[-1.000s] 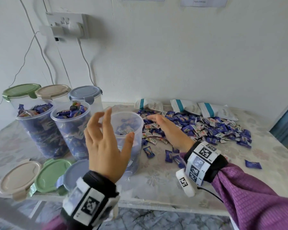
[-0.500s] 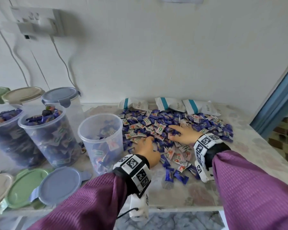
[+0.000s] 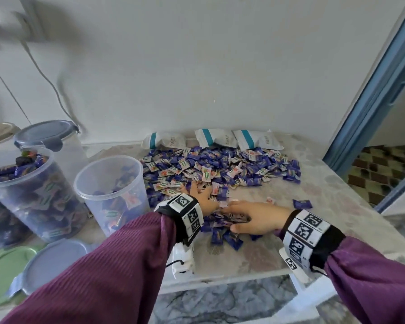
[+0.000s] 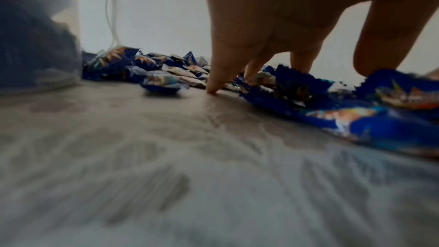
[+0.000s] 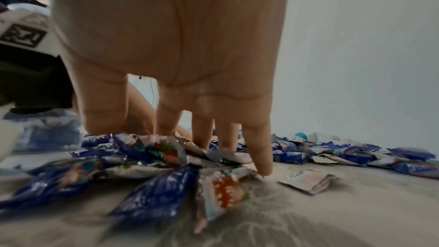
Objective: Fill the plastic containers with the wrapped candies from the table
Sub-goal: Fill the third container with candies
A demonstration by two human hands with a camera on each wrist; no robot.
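A heap of blue and white wrapped candies [image 3: 220, 169] covers the middle of the table. Left of it stands an open clear container [image 3: 112, 190], partly filled. Further left is a container [image 3: 31, 195] heaped to its rim. My left hand [image 3: 204, 197] rests on the near edge of the heap, its fingers [image 4: 218, 74] pointing down onto candies and tabletop. My right hand [image 3: 250, 218] lies flat beside it, its straight fingers [image 5: 261, 157] pointing left and pressing on a small bunch of candies [image 5: 166, 157]. That bunch sits between the two hands.
A blue lid [image 3: 54, 263] and a green lid [image 3: 2, 270] lie at the front left. A closed container with a blue lid [image 3: 47, 136] stands behind. White sachets [image 3: 215, 137] lie along the wall. One stray candy [image 3: 302, 203] sits right of my hands. The table edge [image 3: 220, 277] is close.
My left hand left the open container and came down onto the heap. Both hands have drawn nearer the front edge and closer together, with candies bunched between them. The view has swung right.
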